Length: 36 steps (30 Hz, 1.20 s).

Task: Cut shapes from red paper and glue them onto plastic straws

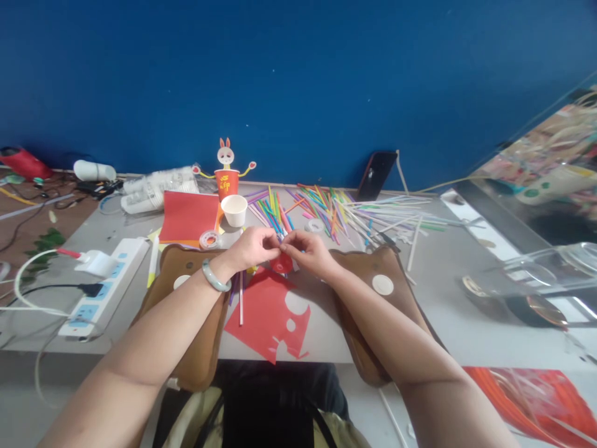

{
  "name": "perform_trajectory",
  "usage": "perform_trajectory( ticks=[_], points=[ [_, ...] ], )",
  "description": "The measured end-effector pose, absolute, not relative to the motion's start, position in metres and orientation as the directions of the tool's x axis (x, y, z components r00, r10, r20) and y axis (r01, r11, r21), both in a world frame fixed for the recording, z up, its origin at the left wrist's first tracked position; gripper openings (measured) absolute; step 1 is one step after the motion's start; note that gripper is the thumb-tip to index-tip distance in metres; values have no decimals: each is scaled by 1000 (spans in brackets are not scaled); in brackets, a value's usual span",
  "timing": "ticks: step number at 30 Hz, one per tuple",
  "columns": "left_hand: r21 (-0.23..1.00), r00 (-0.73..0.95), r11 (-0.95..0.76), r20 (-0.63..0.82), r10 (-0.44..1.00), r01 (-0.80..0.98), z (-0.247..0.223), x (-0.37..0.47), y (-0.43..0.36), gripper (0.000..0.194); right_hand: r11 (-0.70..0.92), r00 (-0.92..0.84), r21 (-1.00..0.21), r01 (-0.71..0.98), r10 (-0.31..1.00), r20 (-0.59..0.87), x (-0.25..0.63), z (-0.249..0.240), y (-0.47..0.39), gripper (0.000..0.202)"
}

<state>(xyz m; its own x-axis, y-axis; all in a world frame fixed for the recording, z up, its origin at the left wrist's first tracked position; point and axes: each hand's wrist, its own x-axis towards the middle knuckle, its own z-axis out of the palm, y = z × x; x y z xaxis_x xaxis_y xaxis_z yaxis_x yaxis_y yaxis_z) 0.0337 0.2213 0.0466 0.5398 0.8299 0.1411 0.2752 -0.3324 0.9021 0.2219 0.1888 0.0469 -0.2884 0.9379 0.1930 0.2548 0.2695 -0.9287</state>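
My left hand (257, 247) and my right hand (306, 250) meet over the middle of the table, fingertips pinched together. What they pinch is small and mostly covered by the fingers. Just under the fingertips shows a small red piece (281, 264); whether it is in my grip I cannot tell. A red paper sheet (261, 308) with round holes cut out lies below my hands. Behind them spreads a pile of coloured sticks (321, 211). A roll of tape (211, 239) rests left of my left hand, and a white paper cup (234, 210) stands behind it.
A red cup with a rabbit figure (227, 182) stands at the back, near red paper (189, 216) and stacked cups (158, 188). Brown pads (186, 311) lie under both forearms. A power strip (105, 289) is on the left, a phone (377, 174) leans behind, and a clear container (536, 274) is right.
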Motion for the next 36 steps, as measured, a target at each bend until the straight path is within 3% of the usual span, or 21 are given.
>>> perform_trajectory(
  ticks=[11,19,26,36],
  points=[
    [938,499,-261,116,859,230,46,36,223,10,263,-268,-942,209,942,204,219,46,187,41],
    [962,474,-194,81,877,194,52,34,223,12,194,-282,-980,40,943,175,224,44,193,36],
    [956,467,-232,126,875,177,50,36,221,16,171,-295,-982,82,945,140,225,46,192,36],
    [992,505,-116,78,860,43,48,39,220,33,144,-326,-984,109,940,101,223,46,192,41]
  ],
)
